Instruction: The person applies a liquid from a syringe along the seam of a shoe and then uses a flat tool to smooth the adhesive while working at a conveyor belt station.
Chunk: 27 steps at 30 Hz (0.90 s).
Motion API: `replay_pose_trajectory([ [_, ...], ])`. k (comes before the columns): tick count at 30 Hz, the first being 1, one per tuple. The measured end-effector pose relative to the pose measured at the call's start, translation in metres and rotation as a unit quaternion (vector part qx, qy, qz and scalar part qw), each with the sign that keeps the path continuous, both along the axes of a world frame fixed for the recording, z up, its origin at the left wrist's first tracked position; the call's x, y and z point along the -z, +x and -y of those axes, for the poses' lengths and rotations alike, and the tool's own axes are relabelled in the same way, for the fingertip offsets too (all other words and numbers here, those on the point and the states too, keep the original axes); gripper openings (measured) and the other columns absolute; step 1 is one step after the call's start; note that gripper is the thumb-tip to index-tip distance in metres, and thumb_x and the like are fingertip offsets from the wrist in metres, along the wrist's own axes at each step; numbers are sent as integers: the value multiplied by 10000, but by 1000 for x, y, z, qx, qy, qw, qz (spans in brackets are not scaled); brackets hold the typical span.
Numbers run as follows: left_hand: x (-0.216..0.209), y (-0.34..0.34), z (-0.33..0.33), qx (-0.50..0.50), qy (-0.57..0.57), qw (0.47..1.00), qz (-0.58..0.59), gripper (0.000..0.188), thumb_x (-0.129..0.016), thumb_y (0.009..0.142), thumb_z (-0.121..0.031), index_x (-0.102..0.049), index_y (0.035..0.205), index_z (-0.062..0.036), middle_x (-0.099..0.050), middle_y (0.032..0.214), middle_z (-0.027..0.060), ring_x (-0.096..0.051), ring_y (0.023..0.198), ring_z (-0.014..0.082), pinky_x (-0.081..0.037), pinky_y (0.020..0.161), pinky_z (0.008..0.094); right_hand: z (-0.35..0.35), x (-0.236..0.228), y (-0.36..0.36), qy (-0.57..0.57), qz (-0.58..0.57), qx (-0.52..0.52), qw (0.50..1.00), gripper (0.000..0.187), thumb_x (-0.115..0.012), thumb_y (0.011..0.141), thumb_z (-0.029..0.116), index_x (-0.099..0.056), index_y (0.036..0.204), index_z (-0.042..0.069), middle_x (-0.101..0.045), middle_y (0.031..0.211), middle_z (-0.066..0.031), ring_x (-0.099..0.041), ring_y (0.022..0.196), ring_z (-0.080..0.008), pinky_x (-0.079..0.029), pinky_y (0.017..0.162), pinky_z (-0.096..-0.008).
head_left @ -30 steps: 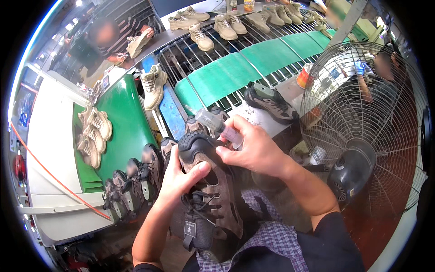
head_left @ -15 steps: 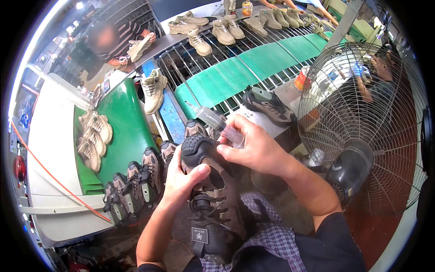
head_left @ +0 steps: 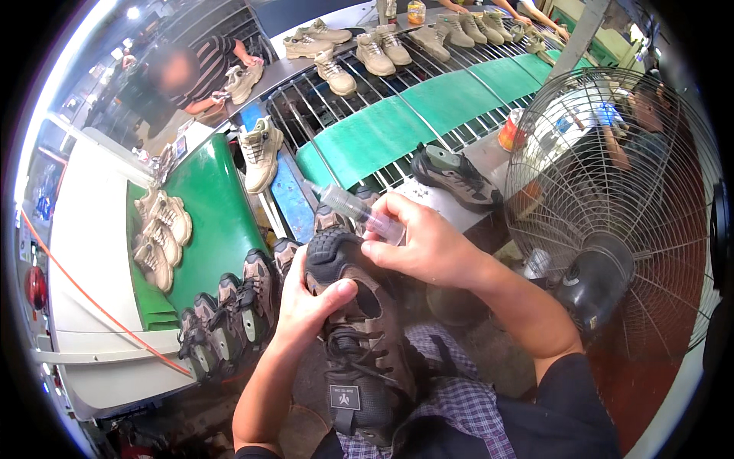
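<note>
A brown and black lace-up shoe (head_left: 368, 336) stands on end in front of my body, with one end of its black sole up. My left hand (head_left: 307, 302) is closed round that upper end, the thumb pressed on the upper. In my right hand (head_left: 428, 241) is a clear plastic syringe (head_left: 345, 203), pinched between thumb and fingers. Its tip points up and left, away from the shoe. The fingers of this hand rest close beside the sole edge; whether they touch it I cannot tell.
Several brown shoes (head_left: 256, 294) line the left bench by a green sheet (head_left: 206, 206) bearing beige shoes (head_left: 157, 249). Ahead runs a roller conveyor with a green belt (head_left: 382, 134). A brown shoe (head_left: 457, 180) lies right of it. A caged fan (head_left: 604, 252) fills the right. A co-worker (head_left: 206, 73) handles a beige shoe.
The syringe has shifted slightly left and down with my right hand. My left hand's grip on the shoe is unchanged. Across the bench, the co-worker's beige shoe has turned and moved slightly right.
</note>
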<state>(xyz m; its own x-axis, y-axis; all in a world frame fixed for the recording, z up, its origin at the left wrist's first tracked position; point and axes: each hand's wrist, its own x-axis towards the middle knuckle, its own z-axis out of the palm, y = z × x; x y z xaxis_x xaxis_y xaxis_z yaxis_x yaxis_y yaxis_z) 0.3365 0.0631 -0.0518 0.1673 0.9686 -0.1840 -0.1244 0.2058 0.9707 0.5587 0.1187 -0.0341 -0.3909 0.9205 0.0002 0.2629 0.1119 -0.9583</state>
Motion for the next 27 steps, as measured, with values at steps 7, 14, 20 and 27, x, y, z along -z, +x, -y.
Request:
replay_pose_trajectory([
  [7,7,-8,-5,-11,-17,1000,12,938,-884,776,-361,-382,1447,61,-598,1259,124,-598,1115,178,-499,961,322,-10,-16,-3,-30,17,-40,999,423,-751,825,276,-580,1080,-15,-705,903,-149,-705,845,-257,-540,779,-368],
  [14,12,-7,-14,-4,-24,999,-44,1036,-866,783,-425,-319,1478,114,-538,1348,168,-540,1210,203,-450,1035,331,-12,-11,-5,30,60,-24,997,387,-709,834,252,-580,1080,-17,-698,889,-181,-700,846,-324,-530,788,-412],
  [20,1,-3,-18,26,-17,1000,0,856,-865,791,-406,-449,1395,34,-632,1178,82,-615,1037,133,-512,919,286,-16,-2,-1,12,-11,-11,1000,393,-729,842,263,-595,1081,-18,-702,893,-176,-700,846,-299,-534,783,-382],
  [27,-8,-12,-41,76,-45,993,-79,710,-847,816,-412,-562,1312,10,-650,989,8,-604,883,79,-517,800,247,-19,-13,-7,21,33,-30,999,368,-720,861,262,-583,1071,-7,-701,896,-166,-696,809,-274,-535,766,-370],
])
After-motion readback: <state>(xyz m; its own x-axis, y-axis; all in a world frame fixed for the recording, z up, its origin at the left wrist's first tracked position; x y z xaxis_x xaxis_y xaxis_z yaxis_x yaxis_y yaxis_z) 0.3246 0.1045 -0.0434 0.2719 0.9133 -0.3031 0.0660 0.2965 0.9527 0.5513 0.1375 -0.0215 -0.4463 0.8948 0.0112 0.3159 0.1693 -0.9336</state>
